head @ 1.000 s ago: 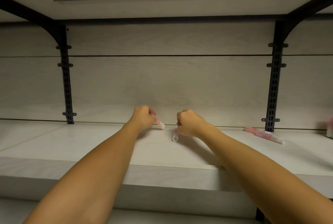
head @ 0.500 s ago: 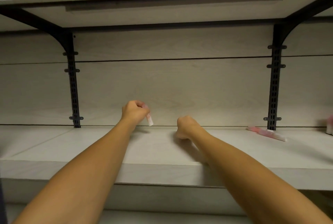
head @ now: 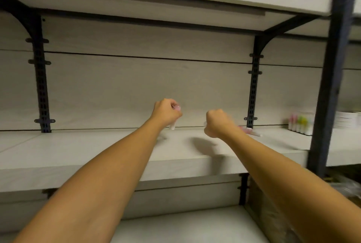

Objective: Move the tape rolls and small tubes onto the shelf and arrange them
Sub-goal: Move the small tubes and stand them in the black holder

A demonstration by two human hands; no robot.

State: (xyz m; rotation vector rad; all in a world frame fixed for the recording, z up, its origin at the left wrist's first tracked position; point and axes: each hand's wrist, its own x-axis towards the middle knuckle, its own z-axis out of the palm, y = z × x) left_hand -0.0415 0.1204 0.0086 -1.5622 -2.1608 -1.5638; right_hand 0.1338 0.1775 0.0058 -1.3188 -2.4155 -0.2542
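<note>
Just 2 fisted hands, left (head: 166, 112) around a pink tube (head: 174, 118), no legible labels.

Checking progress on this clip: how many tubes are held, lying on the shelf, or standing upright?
Held tube: 1, in the left hand; the right hand is a closed fist.
Lying tubes: 1, perhaps more, blurred.
Upright tubes: at least 3, blurred.
Total: at least 5.

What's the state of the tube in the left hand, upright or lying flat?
Upright, slightly tilted. The left hand holds the tube above the shelf: pink end above the fist, pale end pointing down.
</note>
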